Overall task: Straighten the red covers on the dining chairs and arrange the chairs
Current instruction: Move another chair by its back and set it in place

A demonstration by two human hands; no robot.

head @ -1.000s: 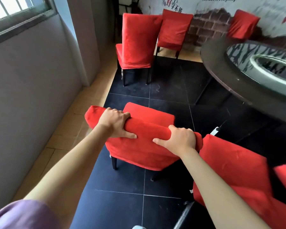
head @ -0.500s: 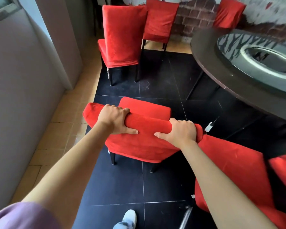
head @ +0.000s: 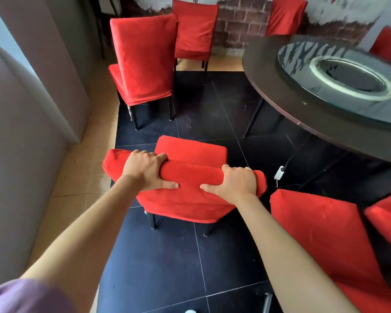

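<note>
View tips further down vs 1 s ago: window gone from top left, far chairs sit lower in frame. Held chair (head: 185, 184) now sits nearer the chair by the wall (head: 142, 62), gap beyond the fingers smaller. Left hand (head: 145, 170) and right hand (head: 235, 182) show same grip on the backrest top, fingers over far side, thumbs on near side. White plug (head: 279, 172) just right of right-hand fingers, clearer now. Shoe seen 0.5 s ago at bottom edge is nearly out of view.
</note>
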